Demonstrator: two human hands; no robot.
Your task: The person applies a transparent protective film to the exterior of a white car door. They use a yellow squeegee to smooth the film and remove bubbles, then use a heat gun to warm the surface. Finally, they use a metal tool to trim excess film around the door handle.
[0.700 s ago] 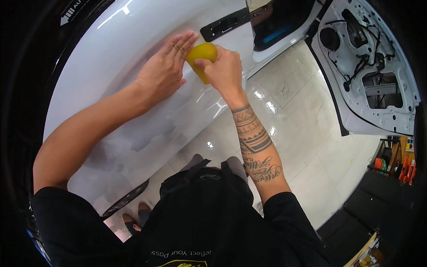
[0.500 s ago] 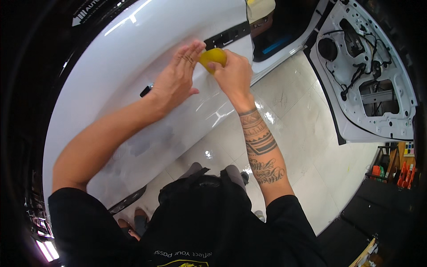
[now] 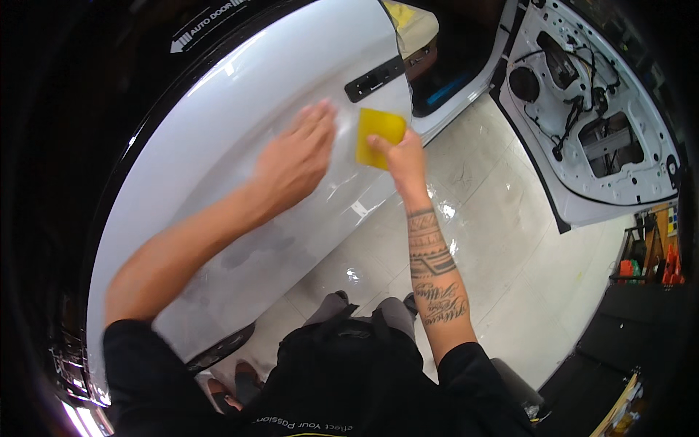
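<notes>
A pale grey-white car door (image 3: 240, 189) spans the left and middle of the head view, its surface glossy with dull patches lower down. My left hand (image 3: 298, 149) is over the panel, slightly blurred, fingers stretched out flat with nothing in them. Whether it touches the door I cannot tell. In my right hand (image 3: 405, 156) is a flat yellow squeegee (image 3: 380, 135), pinched with the thumb on its near face. The squeegee sits near the door's right edge, below a black door handle recess plate (image 3: 374, 79).
At the upper right stands another car door (image 3: 590, 95) with its inner frame and wiring exposed. Shiny floor tiles (image 3: 495, 240) lie below. Dark cabinets (image 3: 608, 328) and red tools (image 3: 671, 264) are at the right edge. A person's feet (image 3: 244, 379) show at the lower left.
My right hand has drawn the squeegee down and right from the handle plate, turning its flat face into view. My left hand has shifted slightly lower. The camera view has moved a little.
</notes>
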